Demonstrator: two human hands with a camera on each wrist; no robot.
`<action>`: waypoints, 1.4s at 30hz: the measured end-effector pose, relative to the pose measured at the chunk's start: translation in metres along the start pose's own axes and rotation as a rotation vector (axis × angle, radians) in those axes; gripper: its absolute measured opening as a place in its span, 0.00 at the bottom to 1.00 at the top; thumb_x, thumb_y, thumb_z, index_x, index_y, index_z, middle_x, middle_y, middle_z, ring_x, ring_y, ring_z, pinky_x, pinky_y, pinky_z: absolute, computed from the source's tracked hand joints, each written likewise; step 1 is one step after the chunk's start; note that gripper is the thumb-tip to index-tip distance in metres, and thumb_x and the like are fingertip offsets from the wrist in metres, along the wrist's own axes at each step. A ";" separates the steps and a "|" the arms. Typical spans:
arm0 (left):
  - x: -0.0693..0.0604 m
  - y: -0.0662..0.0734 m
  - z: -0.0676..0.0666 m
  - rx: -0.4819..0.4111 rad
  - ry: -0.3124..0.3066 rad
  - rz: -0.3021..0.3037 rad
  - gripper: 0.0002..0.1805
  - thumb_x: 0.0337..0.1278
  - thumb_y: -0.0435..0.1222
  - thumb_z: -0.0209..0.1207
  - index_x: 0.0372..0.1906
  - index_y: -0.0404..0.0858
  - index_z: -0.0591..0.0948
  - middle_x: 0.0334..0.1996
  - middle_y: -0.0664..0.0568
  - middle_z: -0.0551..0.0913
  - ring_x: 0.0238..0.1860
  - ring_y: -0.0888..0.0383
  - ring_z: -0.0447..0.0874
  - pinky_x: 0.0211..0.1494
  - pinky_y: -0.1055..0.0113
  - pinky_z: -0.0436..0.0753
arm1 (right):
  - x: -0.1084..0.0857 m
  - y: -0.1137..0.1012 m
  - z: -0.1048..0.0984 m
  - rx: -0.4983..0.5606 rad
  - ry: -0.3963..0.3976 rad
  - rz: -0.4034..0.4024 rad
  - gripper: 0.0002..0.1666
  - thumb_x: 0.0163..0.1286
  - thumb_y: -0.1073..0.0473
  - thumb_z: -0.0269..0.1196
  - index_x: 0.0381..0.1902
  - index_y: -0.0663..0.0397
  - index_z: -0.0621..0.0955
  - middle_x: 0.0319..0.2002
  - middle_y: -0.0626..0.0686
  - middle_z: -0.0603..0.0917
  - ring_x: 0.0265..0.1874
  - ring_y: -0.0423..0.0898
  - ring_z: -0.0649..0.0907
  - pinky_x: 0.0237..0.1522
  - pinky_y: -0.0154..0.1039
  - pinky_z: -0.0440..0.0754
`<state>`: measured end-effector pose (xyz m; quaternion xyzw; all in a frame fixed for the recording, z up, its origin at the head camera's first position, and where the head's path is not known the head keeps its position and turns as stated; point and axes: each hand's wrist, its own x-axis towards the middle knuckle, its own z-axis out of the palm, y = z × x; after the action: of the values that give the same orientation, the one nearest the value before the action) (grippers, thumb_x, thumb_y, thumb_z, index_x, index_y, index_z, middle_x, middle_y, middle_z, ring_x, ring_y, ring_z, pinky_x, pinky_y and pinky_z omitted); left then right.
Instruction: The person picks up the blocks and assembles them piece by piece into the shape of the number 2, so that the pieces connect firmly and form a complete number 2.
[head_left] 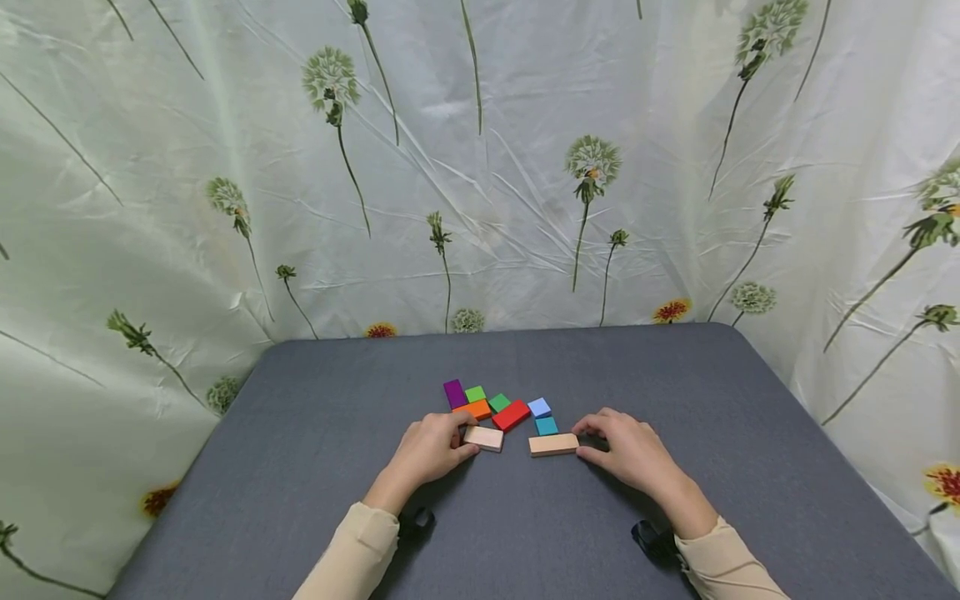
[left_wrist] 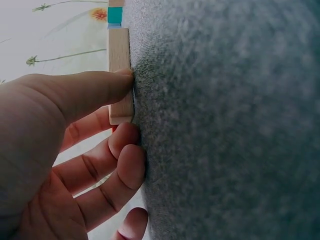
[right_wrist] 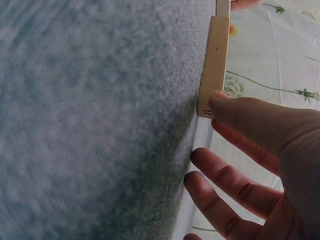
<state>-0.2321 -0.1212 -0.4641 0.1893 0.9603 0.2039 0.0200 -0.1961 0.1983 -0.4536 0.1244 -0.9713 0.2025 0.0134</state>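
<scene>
My left hand (head_left: 431, 450) pinches a pale wooden block (head_left: 483, 438) between thumb and fingers, flat on the table; the left wrist view shows the thumb on the near face of this block (left_wrist: 119, 60). To the right, my right hand (head_left: 626, 450) holds the right end of a longer tan wooden block (head_left: 553, 445). In the right wrist view its thumb lies on the end of that block (right_wrist: 214, 65), near a small dark marking. Behind the pale block lie an orange block (head_left: 474, 409) and a red block (head_left: 512, 415). A teal block (head_left: 546, 426) sits just behind the tan one.
Farther back are a purple block (head_left: 454, 393), a light green block (head_left: 476, 392), a green block (head_left: 499, 403) and a light blue block (head_left: 539, 407). The grey cloth-covered table (head_left: 337, 375) ends at a flowered curtain (head_left: 510, 208). Dark straps show at both wrists.
</scene>
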 end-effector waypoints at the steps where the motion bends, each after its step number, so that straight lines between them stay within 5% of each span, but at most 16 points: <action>1: -0.001 0.000 0.000 -0.006 0.001 -0.001 0.17 0.63 0.44 0.75 0.54 0.48 0.87 0.24 0.59 0.74 0.24 0.62 0.69 0.28 0.67 0.65 | 0.000 0.000 0.000 0.001 0.001 -0.001 0.13 0.67 0.52 0.77 0.48 0.42 0.90 0.43 0.47 0.87 0.43 0.45 0.85 0.46 0.54 0.83; 11: -0.007 -0.001 -0.002 -0.012 0.025 0.048 0.15 0.63 0.41 0.75 0.53 0.46 0.89 0.21 0.60 0.73 0.22 0.64 0.67 0.27 0.68 0.62 | 0.000 0.001 0.001 -0.005 0.012 -0.015 0.12 0.67 0.53 0.77 0.47 0.41 0.90 0.42 0.46 0.87 0.43 0.44 0.86 0.44 0.52 0.83; 42: -0.018 0.000 -0.003 -0.024 0.011 0.050 0.15 0.61 0.43 0.76 0.51 0.48 0.90 0.22 0.61 0.73 0.23 0.65 0.67 0.28 0.69 0.62 | -0.002 -0.003 -0.001 -0.021 -0.011 -0.034 0.11 0.66 0.52 0.78 0.44 0.40 0.89 0.42 0.45 0.88 0.42 0.43 0.85 0.45 0.52 0.83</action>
<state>-0.2160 -0.1291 -0.4625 0.2119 0.9528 0.2171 0.0120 -0.1938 0.1960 -0.4520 0.1417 -0.9712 0.1913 0.0129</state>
